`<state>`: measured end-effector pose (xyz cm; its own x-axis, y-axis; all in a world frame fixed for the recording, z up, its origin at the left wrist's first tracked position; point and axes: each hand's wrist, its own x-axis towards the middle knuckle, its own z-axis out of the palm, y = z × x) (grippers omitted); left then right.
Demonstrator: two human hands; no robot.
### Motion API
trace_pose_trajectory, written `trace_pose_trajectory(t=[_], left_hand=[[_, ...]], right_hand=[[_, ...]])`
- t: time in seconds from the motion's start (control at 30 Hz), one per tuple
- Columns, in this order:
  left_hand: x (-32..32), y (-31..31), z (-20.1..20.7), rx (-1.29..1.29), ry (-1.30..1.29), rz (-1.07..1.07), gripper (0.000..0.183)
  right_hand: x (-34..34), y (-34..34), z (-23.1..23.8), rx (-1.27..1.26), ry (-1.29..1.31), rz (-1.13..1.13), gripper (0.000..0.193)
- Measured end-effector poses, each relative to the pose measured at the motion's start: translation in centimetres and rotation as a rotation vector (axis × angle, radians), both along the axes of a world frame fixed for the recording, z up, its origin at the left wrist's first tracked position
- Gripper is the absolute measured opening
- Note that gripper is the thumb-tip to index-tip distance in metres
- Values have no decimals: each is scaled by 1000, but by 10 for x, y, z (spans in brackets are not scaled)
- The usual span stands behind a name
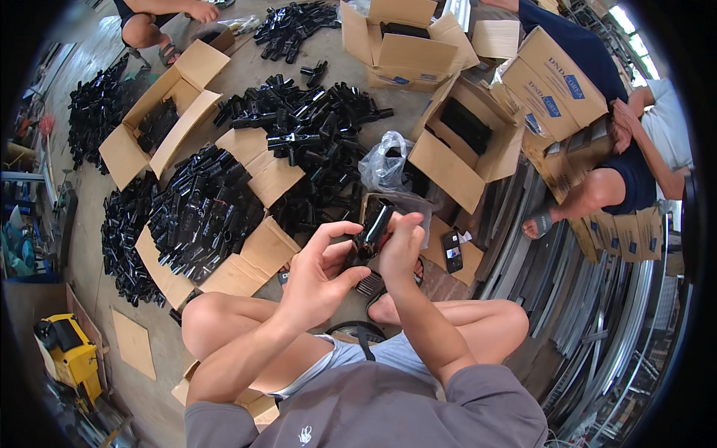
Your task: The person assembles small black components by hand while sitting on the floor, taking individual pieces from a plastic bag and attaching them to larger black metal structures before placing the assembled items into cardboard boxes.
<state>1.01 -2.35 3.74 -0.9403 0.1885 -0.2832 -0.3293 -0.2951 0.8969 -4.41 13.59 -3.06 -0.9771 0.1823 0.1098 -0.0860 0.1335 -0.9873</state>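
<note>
A glossy black tube-like part is held in front of my knees, tilted, between both hands. My right hand is closed around its right side, thumb toward the top. On the other side my left hand curls loosely, its fingertips and thumb against the part's left and lower edge. Something small and reddish shows beside the part near my right fingers. Just beyond the hands stands a box with a clear plastic bag by it. Heaps of similar black parts lie on flattened cardboard to the left.
More black parts are piled ahead. Open cartons stand at the right and far side, another at the left. A phone lies on cardboard. Metal profiles line the right. Two other people sit nearby.
</note>
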Motion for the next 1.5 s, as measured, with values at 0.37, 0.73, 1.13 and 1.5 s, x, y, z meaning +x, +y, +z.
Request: trace_pose_trajectory(t=[0.37, 0.73, 1.13, 1.5], left_hand=[[-20, -3, 7, -799, 347, -2, 61], [-43, 6, -10, -981, 261, -211, 72], [-46, 15, -10, -935, 155, -272, 73], [-40, 32, -12, -879, 233, -287, 70]], right_hand=[[-157, 141, -212, 1064, -605, 160, 25], [-232, 171, -324, 1208, -425, 224, 41], [-216, 176, -258, 1249, -636, 384, 46], [-213, 194, -357, 976, -383, -270, 40]])
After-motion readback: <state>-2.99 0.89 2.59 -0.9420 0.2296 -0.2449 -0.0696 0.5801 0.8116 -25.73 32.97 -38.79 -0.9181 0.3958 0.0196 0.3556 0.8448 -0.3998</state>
